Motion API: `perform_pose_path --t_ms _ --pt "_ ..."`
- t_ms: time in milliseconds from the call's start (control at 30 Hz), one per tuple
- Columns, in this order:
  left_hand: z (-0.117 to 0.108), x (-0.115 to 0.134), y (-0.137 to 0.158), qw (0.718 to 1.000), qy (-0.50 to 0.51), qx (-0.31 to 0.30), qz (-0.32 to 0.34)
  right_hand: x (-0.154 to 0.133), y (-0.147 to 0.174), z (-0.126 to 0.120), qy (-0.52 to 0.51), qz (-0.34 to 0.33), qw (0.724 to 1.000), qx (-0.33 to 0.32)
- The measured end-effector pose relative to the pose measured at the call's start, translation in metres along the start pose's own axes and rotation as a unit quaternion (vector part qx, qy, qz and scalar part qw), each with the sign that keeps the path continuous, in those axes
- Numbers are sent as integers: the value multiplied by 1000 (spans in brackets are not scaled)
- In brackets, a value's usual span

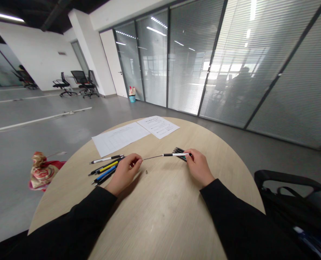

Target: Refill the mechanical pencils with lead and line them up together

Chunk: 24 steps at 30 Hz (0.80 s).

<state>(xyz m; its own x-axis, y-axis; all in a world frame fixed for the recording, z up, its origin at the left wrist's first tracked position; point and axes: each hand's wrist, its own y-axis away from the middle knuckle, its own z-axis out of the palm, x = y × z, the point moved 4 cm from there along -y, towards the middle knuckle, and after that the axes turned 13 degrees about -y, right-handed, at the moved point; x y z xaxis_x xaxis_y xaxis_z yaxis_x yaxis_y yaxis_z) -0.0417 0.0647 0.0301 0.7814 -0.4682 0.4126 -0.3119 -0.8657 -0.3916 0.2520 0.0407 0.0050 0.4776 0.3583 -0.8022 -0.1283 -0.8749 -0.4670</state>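
Between the fingertips of my left hand [129, 168], pinched shut, is the end of a thin dark rod [153, 157]. The rod runs to the black tip of a white-and-black pen [174, 155]; whether it is a refill or a lead I cannot tell. My right hand [199, 166] is closed round the pen's white rear end, holding it level above the table. Beside my left hand lie several pens, among them a white one [102, 160], a yellow one [108, 167] and a blue one [106, 174]. Several slim black pens or pencils [179, 150] lie behind the right hand, partly hidden.
Two printed sheets [119, 137] lie at the far side of the round wooden table [160, 216]. A small dark speck [146, 172] is near my left hand. A red-and-tan bag [43, 171] stands on the floor at left, and a black chair [287, 195] at right.
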Motion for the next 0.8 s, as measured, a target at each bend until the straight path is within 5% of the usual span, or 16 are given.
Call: perform_pose_path --t_ms 200,800 --pt "-4 -4 0 999 -19 29 -23 0 1 0 43 15 999 20" --pt "0 14 5 999 17 -20 20 -15 18 31 146 -29 974 -173"
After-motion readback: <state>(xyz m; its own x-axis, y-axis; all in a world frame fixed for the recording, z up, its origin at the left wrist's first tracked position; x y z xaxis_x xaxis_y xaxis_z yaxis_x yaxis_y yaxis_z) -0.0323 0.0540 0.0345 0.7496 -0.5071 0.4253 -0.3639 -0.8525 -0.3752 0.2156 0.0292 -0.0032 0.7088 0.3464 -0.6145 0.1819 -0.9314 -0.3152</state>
